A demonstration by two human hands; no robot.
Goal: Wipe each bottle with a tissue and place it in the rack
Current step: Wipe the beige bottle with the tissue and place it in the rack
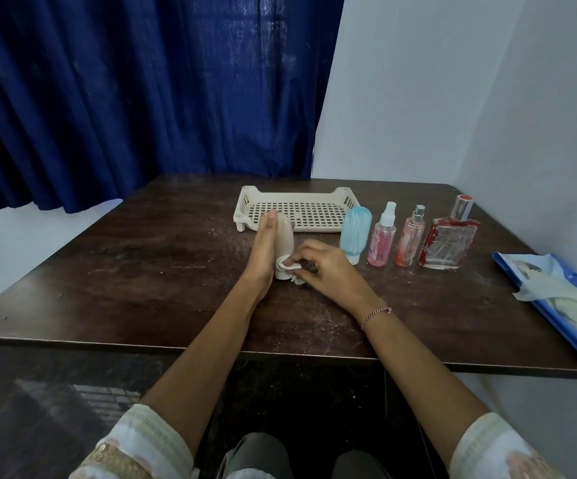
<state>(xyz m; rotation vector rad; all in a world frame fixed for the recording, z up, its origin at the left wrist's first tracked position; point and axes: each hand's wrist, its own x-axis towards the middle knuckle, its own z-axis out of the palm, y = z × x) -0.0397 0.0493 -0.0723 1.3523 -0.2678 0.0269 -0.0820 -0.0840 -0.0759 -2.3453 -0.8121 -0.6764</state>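
A white rack [245, 205] sits at 12 o'clock of the beige bottle [285, 243]. A row of four bottles [382, 238] stands at 3 o'clock. The beige bottle is smooth and upright mid-counter [142, 271]. The left hand [262, 250] grasps it with its fingers, and the right hand [328, 267] fingers pinch a tissue [285, 266] against its base.

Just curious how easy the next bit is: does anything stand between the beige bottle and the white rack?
Nothing visible does. The beige bottle, held by the left hand, stands just in front of the rack.
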